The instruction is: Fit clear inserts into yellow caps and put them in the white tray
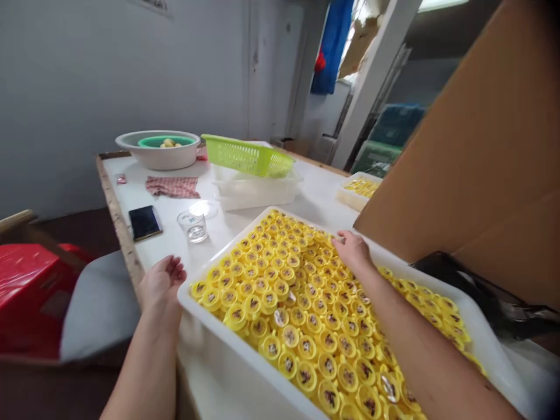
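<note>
A large white tray [245, 341] is filled with small round yellow pieces [315, 321], each with a dark printed picture in its middle. My right hand [353, 251] reaches over the tray and touches the pieces near its far edge, fingers curled in; what they hold, if anything, is hidden. Beside the tray's left corner, my left hand [163, 280] is turned partly palm up over the table edge. Its fingers are loosely bent and apart, with nothing in them.
On the white table [315, 195] are a phone [145, 222], a glass [193, 227], a checked cloth [172, 186], a grey basin [175, 157], a green basket [245, 156] on white bins [258, 192], and a smaller tray [350, 199]. Cardboard [476, 151] rises at right; a stool [100, 303] stands left.
</note>
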A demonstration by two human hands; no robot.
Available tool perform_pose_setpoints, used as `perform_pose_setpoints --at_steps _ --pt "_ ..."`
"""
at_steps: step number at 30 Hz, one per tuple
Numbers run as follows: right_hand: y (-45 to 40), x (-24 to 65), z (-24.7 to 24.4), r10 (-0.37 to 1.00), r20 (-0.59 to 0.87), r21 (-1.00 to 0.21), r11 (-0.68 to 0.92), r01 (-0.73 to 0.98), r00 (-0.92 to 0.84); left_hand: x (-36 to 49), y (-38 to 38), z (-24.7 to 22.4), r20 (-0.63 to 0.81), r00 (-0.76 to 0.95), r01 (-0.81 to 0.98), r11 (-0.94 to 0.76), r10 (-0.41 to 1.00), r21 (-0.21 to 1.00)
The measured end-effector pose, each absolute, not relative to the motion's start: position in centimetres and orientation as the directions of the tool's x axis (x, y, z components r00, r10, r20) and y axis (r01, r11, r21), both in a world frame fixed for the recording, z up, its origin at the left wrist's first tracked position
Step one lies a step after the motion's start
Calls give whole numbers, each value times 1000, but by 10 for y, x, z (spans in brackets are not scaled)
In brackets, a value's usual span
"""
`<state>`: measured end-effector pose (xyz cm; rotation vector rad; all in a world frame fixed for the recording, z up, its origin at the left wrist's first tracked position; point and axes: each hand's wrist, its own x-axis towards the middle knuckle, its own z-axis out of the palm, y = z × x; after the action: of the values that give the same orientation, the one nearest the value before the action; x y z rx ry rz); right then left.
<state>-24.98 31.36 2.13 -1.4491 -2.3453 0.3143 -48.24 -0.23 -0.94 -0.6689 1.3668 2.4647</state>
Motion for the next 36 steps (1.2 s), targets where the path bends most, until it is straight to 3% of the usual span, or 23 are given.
perform_pose_setpoints --at_steps 7,11,14,17,20,24,36 --pt "322 -260 19 878 200 -388 479 787 -435 -487 -2 -19 -461 -887 -375 -531 -32 759" --pt "299 -241 33 877 237 -460 480 747 -417 -487 -2 -20 -451 -892 -365 -537 -32 761" --pt "249 -213 46 838 173 -544 519 659 -517 -487 -2 -21 -449 -893 -358 -547 -36 756" --pt "181 -195 55 601 -21 -766 504 399 -799 -486 -1 -21 -452 -891 -356 -556 -40 751" --pt "130 -200 56 420 -116 -789 511 340 -900 -486 -1 -22 -452 -892 -358 -561 -32 746" --pt "110 -224 46 434 -111 -780 519 349 -894 -486 -1 -23 -452 -892 -365 -568 -14 738" --pt "98 -241 33 474 -187 -896 277 348 -860 -488 -1 -25 -446 -895 -366 -573 1 733"
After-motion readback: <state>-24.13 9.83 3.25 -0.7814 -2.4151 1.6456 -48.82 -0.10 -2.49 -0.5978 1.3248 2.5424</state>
